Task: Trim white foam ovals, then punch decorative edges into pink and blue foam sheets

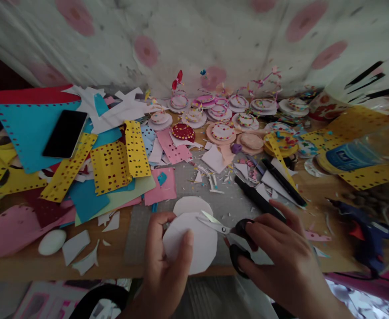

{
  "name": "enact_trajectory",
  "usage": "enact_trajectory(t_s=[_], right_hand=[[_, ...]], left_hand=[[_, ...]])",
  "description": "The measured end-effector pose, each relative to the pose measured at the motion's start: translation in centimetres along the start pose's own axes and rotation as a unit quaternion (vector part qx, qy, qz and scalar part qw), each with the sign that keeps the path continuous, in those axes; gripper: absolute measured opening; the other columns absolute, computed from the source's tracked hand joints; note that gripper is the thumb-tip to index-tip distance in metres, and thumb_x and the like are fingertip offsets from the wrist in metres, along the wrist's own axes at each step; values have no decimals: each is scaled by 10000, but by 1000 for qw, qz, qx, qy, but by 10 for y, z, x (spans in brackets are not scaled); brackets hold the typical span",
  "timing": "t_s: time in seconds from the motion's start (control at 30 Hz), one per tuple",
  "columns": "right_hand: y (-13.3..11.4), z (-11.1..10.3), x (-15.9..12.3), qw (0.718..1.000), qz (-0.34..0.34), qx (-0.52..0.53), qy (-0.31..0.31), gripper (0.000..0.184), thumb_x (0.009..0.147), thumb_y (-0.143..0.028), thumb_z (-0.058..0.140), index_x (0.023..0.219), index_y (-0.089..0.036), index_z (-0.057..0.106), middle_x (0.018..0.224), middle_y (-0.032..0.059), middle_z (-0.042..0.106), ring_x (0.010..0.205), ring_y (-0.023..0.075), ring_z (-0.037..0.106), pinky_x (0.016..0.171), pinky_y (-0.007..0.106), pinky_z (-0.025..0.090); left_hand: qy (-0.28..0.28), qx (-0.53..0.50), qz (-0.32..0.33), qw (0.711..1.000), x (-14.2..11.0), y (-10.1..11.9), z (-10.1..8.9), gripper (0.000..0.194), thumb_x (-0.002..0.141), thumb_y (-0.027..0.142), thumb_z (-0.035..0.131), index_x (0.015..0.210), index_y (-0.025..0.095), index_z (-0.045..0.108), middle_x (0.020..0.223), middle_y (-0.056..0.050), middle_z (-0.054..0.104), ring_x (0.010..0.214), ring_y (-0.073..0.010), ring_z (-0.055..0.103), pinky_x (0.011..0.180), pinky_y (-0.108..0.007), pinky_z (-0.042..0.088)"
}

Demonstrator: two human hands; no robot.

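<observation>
Two bare hands: close together over the near edge of the wooden table (114, 261), both occupied.
Left hand (163, 261): grips the front white disc (201, 252), thumb flat on its face, fingers behind.
Right hand (280, 248): fingers in the black loops of the scissors (223, 229), whose blades stand slightly parted.
Blade position: at the front disc's upper right, pointing left; whether they catch more than one layer, I cannot tell.
Cutting progress: the round outline looks largely done; faint corners along the rim suggest some trimming remains.
Front disc: plain white, flat-looking, roughly circular, no decoration on the visible face.
Second white disc (192, 204): shows above and behind the front one, partly covered; held or lying, I cannot tell.
Grey cutting mat (141, 239): beneath the hands, strewn farther back with paper slivers (216, 191).
Layered paper pieces (221, 131): grouped at the back, many with colourful trim; these appear assembled.
Left side: a phone (66, 133) on blue paper (31, 133), yellow dotted paper (111, 166) beside it, a white egg-shaped object (52, 242) nearer.
Right side: a blue glue gun (369, 235), with a clear bottle (354, 153) beyond it.
</observation>
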State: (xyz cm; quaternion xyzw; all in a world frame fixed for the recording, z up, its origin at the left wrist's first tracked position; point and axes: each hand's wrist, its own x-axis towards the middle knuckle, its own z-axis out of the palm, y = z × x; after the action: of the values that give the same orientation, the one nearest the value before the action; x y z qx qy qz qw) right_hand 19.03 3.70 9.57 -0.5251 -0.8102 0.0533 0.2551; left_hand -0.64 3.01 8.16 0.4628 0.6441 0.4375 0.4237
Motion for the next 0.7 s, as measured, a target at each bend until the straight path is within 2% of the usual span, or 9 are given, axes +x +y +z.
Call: enact_trajectory(t_s=[0.23,0.33,0.4,0.57,0.7], right_hand=[[2,1,1,1000,-12,-1,0,162,749,-147,576,692,-238,456,511,-75,576,514,155,584,936,501,371],[4,4,-1,1000,0,2,3,137,758,-155,567,677,-234,490,513,-67,583,510,153,581,931,509,390],[8,8,-1,999,20,34,-4,151,737,-158,573,638,-233,487,516,-69,573,489,138,562,917,492,423],[17,19,-2,989,109,104,-4,234,764,-200,604,581,-222,460,495,-80,507,448,114,513,838,412,516],[13,20,-4,984,122,126,-26,193,739,-204,618,615,-221,472,549,-56,527,543,147,569,834,417,511]], left_hand=[[20,-6,-36,999,0,-4,1,295,835,456,620,986,231,504,827,0,550,638,-133,550,459,-178,430],[5,-24,-49,999,1,-6,1,298,835,466,616,983,234,501,814,7,546,625,-129,545,456,-178,429],[-7,-41,-57,998,4,-6,1,303,834,462,617,991,233,496,817,8,550,619,-130,548,455,-182,436],[6,-61,-41,997,10,-3,0,301,812,408,655,1006,232,506,868,10,585,668,-123,593,527,-180,479],[-11,-72,-31,997,14,-2,-2,280,796,377,677,991,217,556,885,-10,656,725,-151,652,605,-215,527]])
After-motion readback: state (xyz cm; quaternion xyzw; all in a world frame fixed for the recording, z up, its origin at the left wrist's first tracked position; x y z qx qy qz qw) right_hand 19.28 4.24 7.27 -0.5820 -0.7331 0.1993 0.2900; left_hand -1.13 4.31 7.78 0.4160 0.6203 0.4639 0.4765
